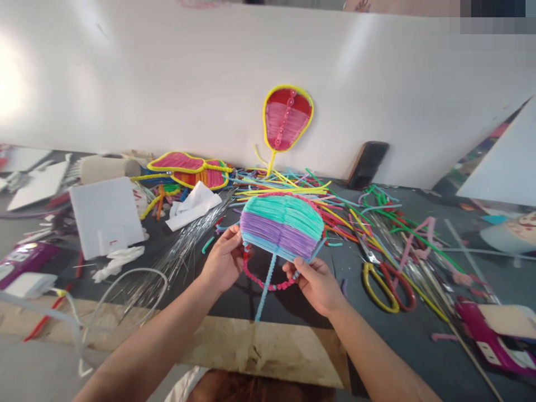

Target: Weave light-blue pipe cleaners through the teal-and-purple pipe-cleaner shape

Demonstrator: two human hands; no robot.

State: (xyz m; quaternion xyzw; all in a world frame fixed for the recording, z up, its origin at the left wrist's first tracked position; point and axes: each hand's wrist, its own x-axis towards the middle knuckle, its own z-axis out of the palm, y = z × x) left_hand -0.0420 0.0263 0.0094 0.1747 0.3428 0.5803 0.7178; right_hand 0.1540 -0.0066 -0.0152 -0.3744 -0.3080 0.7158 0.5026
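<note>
Between my two hands is a fan-shaped pipe-cleaner piece (281,226), banded teal on top, purple in the middle and light blue below. Its red rim curves around the top and makes an unfilled loop underneath. A twisted light-blue stem (264,290) hangs down through that loop. My left hand (226,257) pinches the left edge, fingers closed on it. At the lower right edge, near a loose light-blue end, my right hand (316,282) is closed with the thumb in front. Scissors (387,285) with yellow and red handles lie right of my right hand.
A finished-looking pink and red fan (288,120) with yellow edging leans on the white board (188,72). Loose pipe cleaners (285,187) and thin wires (180,245) cover the table. A phone (368,164) leans at the back. Purple power strips (498,338) lie at both sides.
</note>
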